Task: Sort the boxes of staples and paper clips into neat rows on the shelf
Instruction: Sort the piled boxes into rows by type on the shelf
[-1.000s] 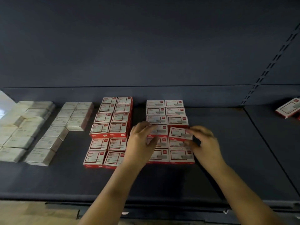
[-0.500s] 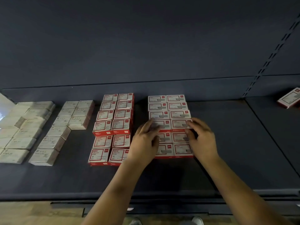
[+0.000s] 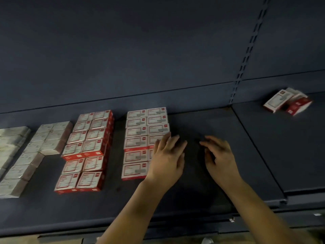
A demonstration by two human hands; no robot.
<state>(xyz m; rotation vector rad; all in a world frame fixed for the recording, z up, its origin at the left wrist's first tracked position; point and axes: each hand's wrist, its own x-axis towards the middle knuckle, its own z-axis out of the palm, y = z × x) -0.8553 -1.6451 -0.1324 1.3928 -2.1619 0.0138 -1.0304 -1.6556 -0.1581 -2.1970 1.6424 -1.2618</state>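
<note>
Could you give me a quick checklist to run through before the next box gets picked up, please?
1. Left hand free: ok, fingers straight, holding nothing, partly over the right red block.
2. Right hand free: ok, fingers loosely curled, holding nothing.
3. Right red block squared up: cannot tell, the left hand covers its near right corner.
4. Left red block in neat rows: ok.
5. Loose boxes sorted: not ok, lying askew far right.
6. Bare shelf beside the block: ok.
</note>
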